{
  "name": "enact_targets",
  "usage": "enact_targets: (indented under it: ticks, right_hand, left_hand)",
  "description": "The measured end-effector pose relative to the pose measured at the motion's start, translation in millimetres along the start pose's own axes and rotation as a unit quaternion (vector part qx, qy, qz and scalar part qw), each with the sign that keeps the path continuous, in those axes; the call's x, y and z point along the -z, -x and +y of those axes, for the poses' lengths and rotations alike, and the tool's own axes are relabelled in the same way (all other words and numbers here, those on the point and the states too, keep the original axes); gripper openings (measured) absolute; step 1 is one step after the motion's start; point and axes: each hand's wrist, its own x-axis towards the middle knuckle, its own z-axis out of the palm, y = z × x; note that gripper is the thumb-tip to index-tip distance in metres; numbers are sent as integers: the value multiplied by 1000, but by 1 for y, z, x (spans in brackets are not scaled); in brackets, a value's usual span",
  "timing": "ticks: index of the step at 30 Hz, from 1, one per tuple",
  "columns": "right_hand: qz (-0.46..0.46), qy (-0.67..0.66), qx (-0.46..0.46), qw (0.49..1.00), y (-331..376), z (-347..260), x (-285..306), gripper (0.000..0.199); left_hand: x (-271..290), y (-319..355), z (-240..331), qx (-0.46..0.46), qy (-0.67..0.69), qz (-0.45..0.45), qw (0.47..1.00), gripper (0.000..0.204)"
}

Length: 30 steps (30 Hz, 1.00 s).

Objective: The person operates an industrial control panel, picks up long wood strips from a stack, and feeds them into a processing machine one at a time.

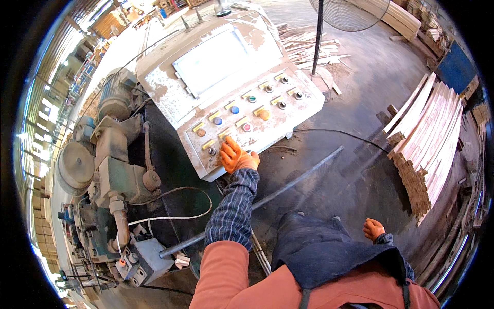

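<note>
My left hand, in an orange glove, reaches onto the lower edge of a worn, dusty control panel. Its fingers are bent against the panel face with the thumb apart, covering whatever lies under them. Around it sit a black knob, a red button, an orange button and blue buttons. Farther right are a larger orange knob, a green switch and several black switches. My right hand, gloved too, hangs beside my dark apron, its fingers curled with nothing visible in them.
Left of the panel stands a dusty machine with motors and a pipe. A long metal rod runs diagonally between the panel and me. Stacked wood strips lie at right; a fan stands behind. A cable crosses the floor.
</note>
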Motion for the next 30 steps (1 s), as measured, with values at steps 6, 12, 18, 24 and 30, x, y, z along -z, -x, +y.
enact_targets:
  ticks: [6, 12, 18, 24, 30]
  right_hand:
    - [58, -52, -82, 994, 1, 23, 13, 39]
    - [51, -40, -73, 995, 7, 39, 4, 34]
    - [-79, -191, -82, 975, -14, 65, 39, 6]
    - [16, -132, -62, 989, -9, 37, -7, 20]
    - [59, -87, -29, 994, -2, 37, 5, 44]
  left_hand:
    - [-2, 1, 1, -18, 14, 25, 999, 110]
    - [7, 1, -7, 12, 0, -10, 1000, 111]
    - [12, -1, 12, 1, -12, -51, 999, 111]
    - [34, -18, -2, 34, -3, -145, 989, 96]
    - [23, -25, 8, 2, 35, -119, 992, 87]
